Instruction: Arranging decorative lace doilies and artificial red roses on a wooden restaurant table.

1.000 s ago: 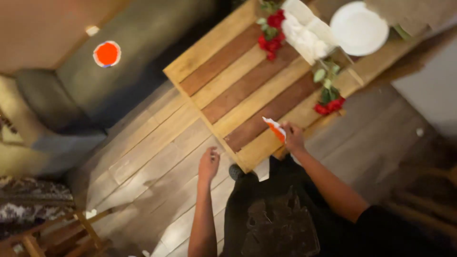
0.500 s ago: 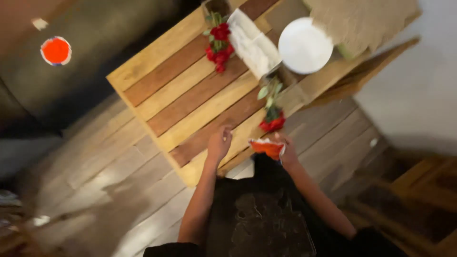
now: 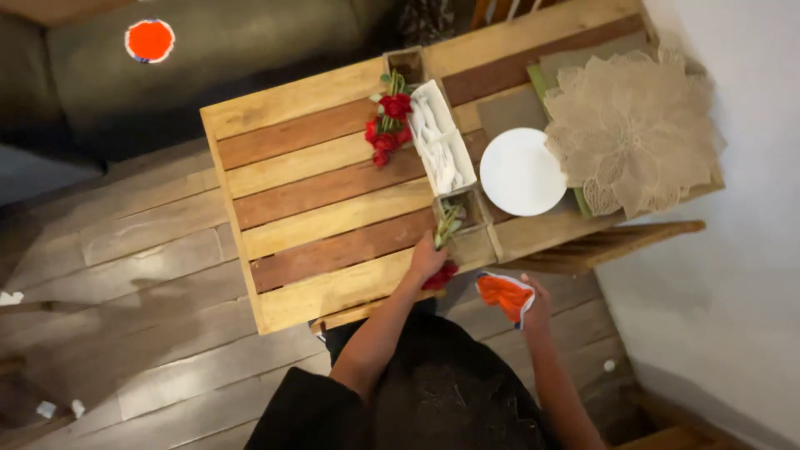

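Seen from one head-worn camera, steeply downward and from well above, over slatted wooden table (image 3: 333, 221) and plank floor (image 3: 125, 333).

The slatted table (image 3: 333, 217) is matt, two-toned wood, the orange cloth (image 3: 502, 295) soft fabric, the white plate (image 3: 522, 172) smooth, and the beige placemat (image 3: 633, 125) lacy.

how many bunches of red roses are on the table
2. One bunch of red roses lies beside the white napkins; the other bunch is under the left hand at the table's near edge.
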